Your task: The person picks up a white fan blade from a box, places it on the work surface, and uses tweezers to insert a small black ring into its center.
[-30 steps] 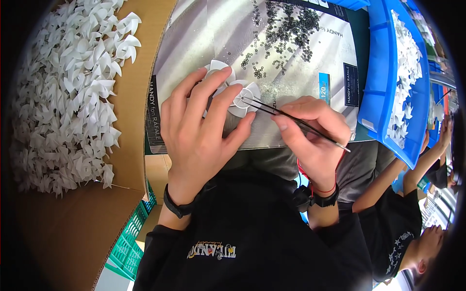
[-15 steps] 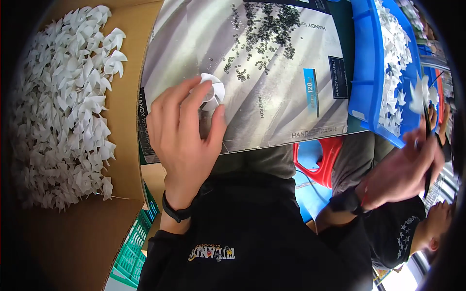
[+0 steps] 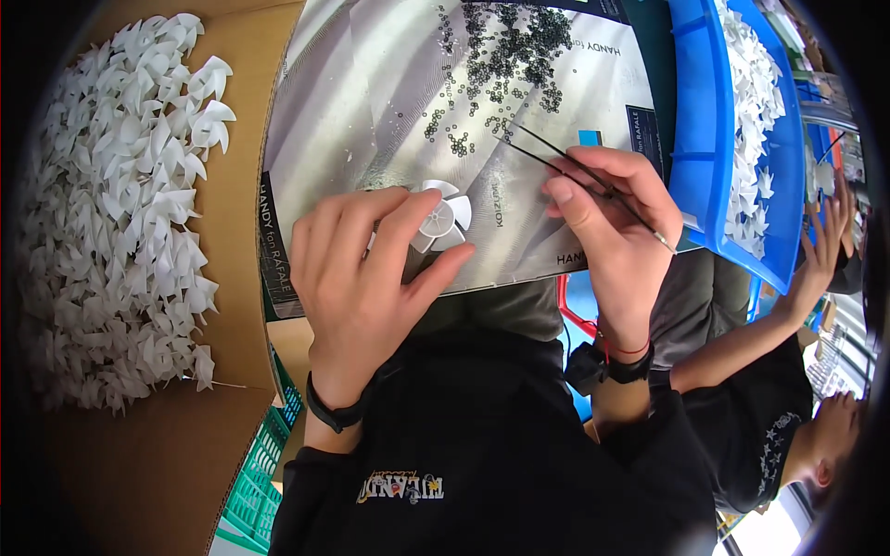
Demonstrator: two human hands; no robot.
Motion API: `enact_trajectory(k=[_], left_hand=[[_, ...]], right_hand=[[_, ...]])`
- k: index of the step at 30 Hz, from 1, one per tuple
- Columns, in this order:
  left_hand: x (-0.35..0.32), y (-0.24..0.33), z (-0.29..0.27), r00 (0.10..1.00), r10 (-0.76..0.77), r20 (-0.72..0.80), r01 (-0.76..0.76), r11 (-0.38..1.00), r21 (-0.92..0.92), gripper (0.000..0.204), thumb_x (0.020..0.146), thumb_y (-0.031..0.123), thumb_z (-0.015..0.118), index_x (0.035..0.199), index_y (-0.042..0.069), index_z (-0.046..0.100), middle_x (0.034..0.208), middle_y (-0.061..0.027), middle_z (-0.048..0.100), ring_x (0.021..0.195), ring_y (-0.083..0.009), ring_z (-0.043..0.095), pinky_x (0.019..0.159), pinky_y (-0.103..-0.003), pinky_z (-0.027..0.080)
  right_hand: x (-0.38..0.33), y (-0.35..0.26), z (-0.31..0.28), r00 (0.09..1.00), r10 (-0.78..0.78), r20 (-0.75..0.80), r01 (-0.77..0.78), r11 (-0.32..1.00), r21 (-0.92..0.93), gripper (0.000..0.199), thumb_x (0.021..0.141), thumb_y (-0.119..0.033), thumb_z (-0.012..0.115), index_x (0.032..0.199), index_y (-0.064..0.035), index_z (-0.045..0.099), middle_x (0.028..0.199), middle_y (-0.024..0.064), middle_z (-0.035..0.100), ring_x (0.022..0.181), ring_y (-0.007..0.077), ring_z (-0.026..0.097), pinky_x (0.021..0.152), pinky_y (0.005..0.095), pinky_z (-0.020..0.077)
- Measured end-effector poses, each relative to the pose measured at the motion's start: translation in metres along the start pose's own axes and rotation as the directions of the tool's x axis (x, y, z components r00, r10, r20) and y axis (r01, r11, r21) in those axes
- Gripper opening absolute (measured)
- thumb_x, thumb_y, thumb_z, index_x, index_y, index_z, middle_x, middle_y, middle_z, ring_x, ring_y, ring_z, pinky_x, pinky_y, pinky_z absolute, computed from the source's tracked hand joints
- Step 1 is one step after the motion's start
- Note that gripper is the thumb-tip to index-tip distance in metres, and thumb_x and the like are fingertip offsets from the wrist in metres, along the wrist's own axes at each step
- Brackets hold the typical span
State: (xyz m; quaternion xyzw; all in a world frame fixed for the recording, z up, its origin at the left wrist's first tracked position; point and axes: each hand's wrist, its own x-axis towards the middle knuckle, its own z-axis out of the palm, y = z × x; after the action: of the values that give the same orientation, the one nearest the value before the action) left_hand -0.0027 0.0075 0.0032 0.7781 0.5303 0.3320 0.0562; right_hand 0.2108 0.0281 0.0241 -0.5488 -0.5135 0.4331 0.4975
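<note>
Fan impeller (image 3: 439, 221), small white plastic w/ curved blades, sits pinched in the left hand (image 3: 362, 278): fingers wrap over its left side, thumb presses from below-right, so grip is closed on the part. It's held just above a glossy printed cardboard sheet (image 3: 371, 102) lying across the person's lap.

Right hand (image 3: 612, 222) is just beside it to the right, holding thin black tweezers (image 3: 579, 176) in a pen-type pinch betw. thumb and forefinger. Tweezer tips are narrowly apart, pointing up-left toward a scatter of tiny dark rings (image 3: 505, 56) on the sheet's upper part; can't tell if anything sits betw. the tips.

Black bands on both wrists, plus a red cord on the right one.

Further out: blue plastic bin (image 3: 705, 139) at right, tilted, full of white fan parts. At left, an open brown carton (image 3: 250, 167) w/ a big heap of the same white impellers (image 3: 120, 204). Green crate (image 3: 260, 482) below left. Another person's arm (image 3: 742, 343) and hand (image 3: 825, 241) reach toward the bin at far right.
</note>
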Motion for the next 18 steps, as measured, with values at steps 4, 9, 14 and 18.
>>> enact_trajectory(k=[4, 9, 14, 18], left_hand=[[0.0, 0.001, -0.001, 1.0, -0.002, 0.016, 0.002, 1.0, 0.007, 0.05, 0.068, 0.021, 0.091, 0.111, 0.008, 0.07, 0.104, -0.0071, 0.068, 0.093, -0.0284, 0.065, 0.08, -0.039, 0.047], [0.002, 0.001, 0.0, 1.0, -0.001, 0.017, 0.001, 1.0, 0.003, 0.049, 0.068, 0.023, 0.091, 0.11, 0.009, 0.07, 0.103, -0.0067, 0.068, 0.093, -0.0278, 0.065, 0.08, -0.039, 0.046], [0.002, 0.0, 0.0, 1.0, -0.007, 0.029, 0.006, 1.0, 0.009, 0.048, 0.069, 0.023, 0.091, 0.11, 0.009, 0.07, 0.103, -0.0064, 0.068, 0.093, -0.0276, 0.065, 0.08, -0.039, 0.046], [0.001, -0.001, 0.004, 1.0, -0.006, -0.015, 0.006, 1.0, 0.018, 0.041, 0.074, 0.031, 0.087, 0.107, 0.012, 0.073, 0.1, -0.0004, 0.068, 0.088, -0.0214, 0.063, 0.079, -0.036, 0.044]], right_hand=[[-0.001, 0.011, 0.0, 0.999, -0.047, -0.012, 0.046, 0.996, -0.072, 0.019, 0.092, 0.006, 0.072, 0.11, 0.0069, 0.065, 0.098, 0.0133, 0.074, 0.085, 0.0162, 0.071, 0.08, 0.0274, 0.0573], [0.001, 0.016, -0.001, 0.988, -0.148, 0.033, 0.151, 0.976, -0.155, 0.015, 0.091, 0.007, 0.072, 0.105, 0.0069, 0.067, 0.098, 0.0118, 0.074, 0.087, 0.0145, 0.07, 0.081, 0.0262, 0.0563], [0.002, 0.014, -0.001, 0.982, -0.175, 0.065, 0.184, 0.965, -0.188, 0.013, 0.09, 0.009, 0.073, 0.102, 0.0073, 0.068, 0.098, 0.0105, 0.074, 0.088, 0.0124, 0.069, 0.082, 0.0247, 0.0547], [0.002, 0.014, 0.0, 0.982, -0.179, 0.06, 0.188, 0.964, -0.187, 0.013, 0.089, 0.009, 0.074, 0.102, 0.0074, 0.068, 0.098, 0.01, 0.074, 0.089, 0.0114, 0.069, 0.083, 0.024, 0.054]])
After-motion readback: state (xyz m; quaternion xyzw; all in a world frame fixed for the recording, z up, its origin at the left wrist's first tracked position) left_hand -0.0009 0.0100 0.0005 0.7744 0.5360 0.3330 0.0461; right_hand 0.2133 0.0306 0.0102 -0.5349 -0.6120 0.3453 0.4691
